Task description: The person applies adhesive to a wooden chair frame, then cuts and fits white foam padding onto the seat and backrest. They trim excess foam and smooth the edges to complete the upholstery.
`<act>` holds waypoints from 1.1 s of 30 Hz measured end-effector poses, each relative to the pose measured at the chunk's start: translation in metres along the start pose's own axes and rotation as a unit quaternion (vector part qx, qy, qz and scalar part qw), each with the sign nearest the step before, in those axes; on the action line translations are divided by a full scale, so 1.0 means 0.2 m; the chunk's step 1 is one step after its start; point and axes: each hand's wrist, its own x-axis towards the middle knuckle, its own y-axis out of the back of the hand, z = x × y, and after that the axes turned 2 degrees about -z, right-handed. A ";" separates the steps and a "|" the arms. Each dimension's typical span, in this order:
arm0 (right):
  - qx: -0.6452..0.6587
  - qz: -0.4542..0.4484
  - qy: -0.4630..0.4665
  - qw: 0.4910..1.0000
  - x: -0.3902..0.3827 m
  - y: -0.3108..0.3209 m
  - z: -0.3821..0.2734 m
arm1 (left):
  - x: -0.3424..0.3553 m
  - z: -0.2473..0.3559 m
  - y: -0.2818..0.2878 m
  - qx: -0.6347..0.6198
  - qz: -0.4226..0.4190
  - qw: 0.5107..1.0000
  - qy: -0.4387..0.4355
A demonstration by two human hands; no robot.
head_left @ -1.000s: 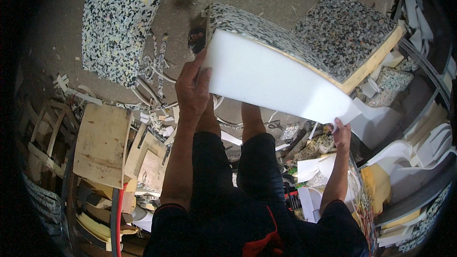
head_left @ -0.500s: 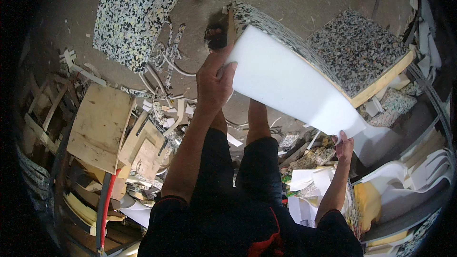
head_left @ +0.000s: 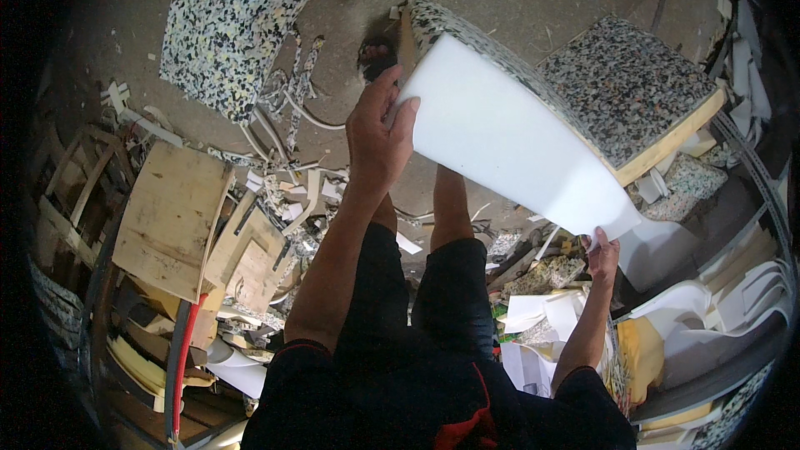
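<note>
A long white foam sheet (head_left: pixel 508 133) is stretched between my hands, slanting from upper left down to the right. My left hand (head_left: pixel 379 129) grips its left edge, thumb on the near face and fingers partly hidden behind. Lower down, my right hand (head_left: pixel 602 257) pinches the bottom edge near the sheet's narrower end. Past my right hand the white material continues, grey with shadow. Directly behind the sheet stands a wooden-edged piece covered in speckled foam (head_left: pixel 475 37), with a flat speckled foam panel (head_left: pixel 633 87) on its right side.
Another speckled foam slab (head_left: pixel 237 29) lies on the floor at upper left, beside curled offcut strips (head_left: pixel 292 104). Wooden boards (head_left: pixel 171 221) and a red bar (head_left: pixel 183 358) are at left. White foam pieces (head_left: pixel 692 317) and yellow foam (head_left: pixel 642 354) pile up at lower right.
My left hand has shifted slightly up and to the right, lifting the sheet's upper left corner a little. My right hand keeps its hold in nearly the same place.
</note>
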 end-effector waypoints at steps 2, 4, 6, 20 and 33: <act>-0.003 -0.002 0.002 1.000 0.00 0.01 0.01 | 0.01 -0.02 0.01 0.034 0.000 0.998 -0.054; -0.004 0.001 0.007 1.000 0.00 0.00 0.02 | 0.01 -0.01 0.01 0.058 0.000 0.995 -0.077; -0.002 0.006 0.007 1.000 -0.01 -0.03 0.01 | 0.01 0.01 0.01 0.073 -0.002 0.995 -0.068; 0.026 -0.003 0.006 1.000 -0.03 -0.02 0.03 | 0.01 0.03 -0.06 0.280 0.090 0.932 -0.211; 0.028 0.032 0.032 0.999 -0.01 -0.01 0.06 | 0.04 0.00 -0.11 0.392 0.089 0.881 -0.250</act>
